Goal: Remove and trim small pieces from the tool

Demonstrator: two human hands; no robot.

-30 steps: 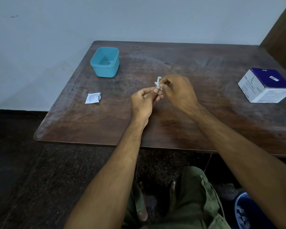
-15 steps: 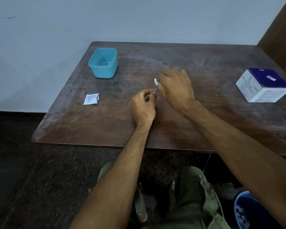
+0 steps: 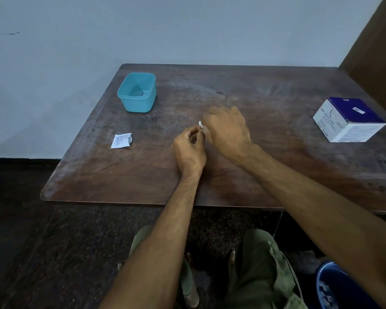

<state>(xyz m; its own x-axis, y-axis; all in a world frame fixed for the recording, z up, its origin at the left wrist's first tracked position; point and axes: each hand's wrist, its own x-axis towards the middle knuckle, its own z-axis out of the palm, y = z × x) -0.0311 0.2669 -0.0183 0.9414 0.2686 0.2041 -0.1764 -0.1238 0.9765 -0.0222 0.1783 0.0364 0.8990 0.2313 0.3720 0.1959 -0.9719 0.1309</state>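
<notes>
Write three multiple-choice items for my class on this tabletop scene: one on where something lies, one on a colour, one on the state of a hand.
1. Where does the small white packet lie?
A. inside the tub
B. on the table, near its left edge
C. on the box

2. What colour is the open tub?
A. teal blue
B. red
C. yellow

3. What is the left hand doing?
A. lying flat on the table
B. pinching a small item against the right hand
C. gripping the box

Key: 1 B, the packet lies on bare wood in front of the tub; 2 A, its walls show teal; 3 B, its fingertips are curled together.
</notes>
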